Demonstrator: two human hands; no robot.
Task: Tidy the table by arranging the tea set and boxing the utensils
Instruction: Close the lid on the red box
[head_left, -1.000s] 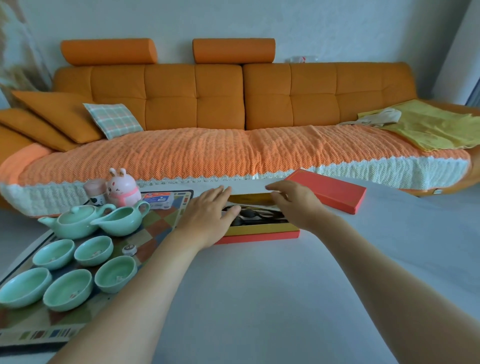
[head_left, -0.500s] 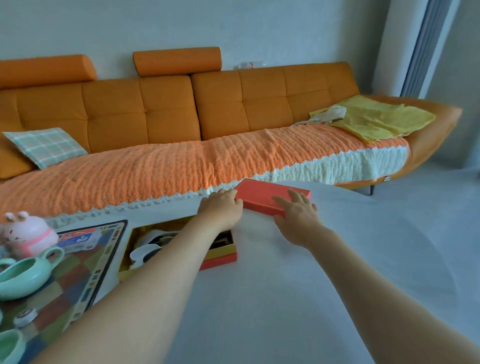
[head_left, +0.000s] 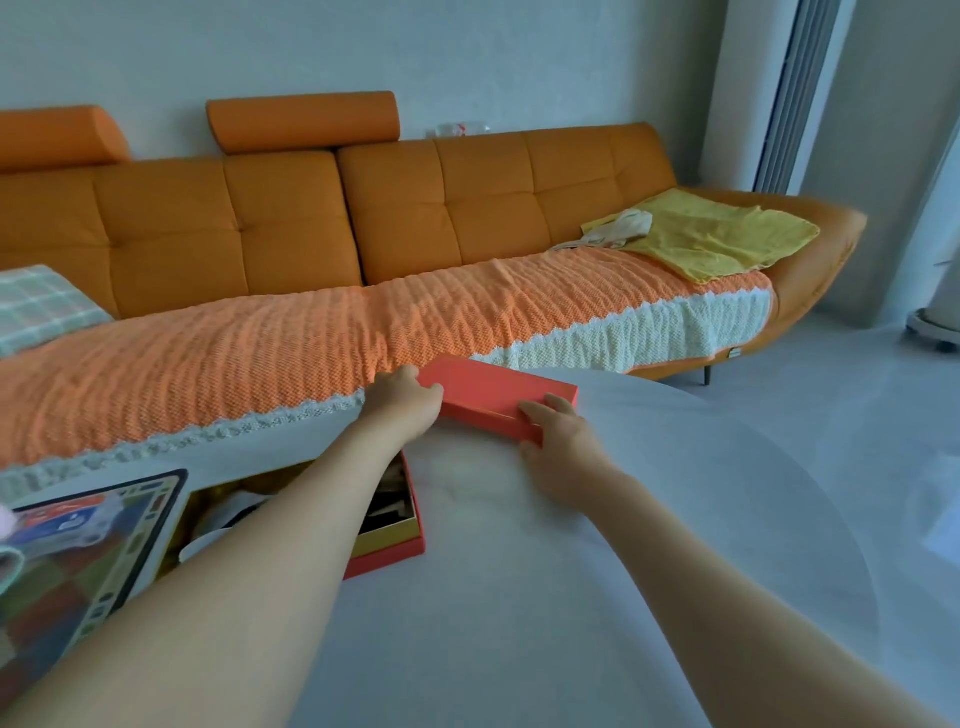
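Observation:
A flat red box lid (head_left: 493, 392) lies at the far edge of the white table (head_left: 597, 597). My left hand (head_left: 405, 402) grips its left end and my right hand (head_left: 558, 434) grips its near right corner. The open red utensil box (head_left: 395, 540) with a gold lining sits nearer to me; my left forearm hides most of its contents. At the left edge only a sliver of a mint-green tea vessel (head_left: 9, 564) shows on the colourful mat (head_left: 78, 561).
An orange sofa (head_left: 363, 234) with a knitted orange cover runs right behind the table's far edge. A yellow cloth (head_left: 722, 234) lies on its right end. The table's curved right rim drops to a pale floor (head_left: 857, 415).
Both hands left the open utensil box and reached to the red lid, now holding it at both ends. My view swung right, so the tea set slid out of frame.

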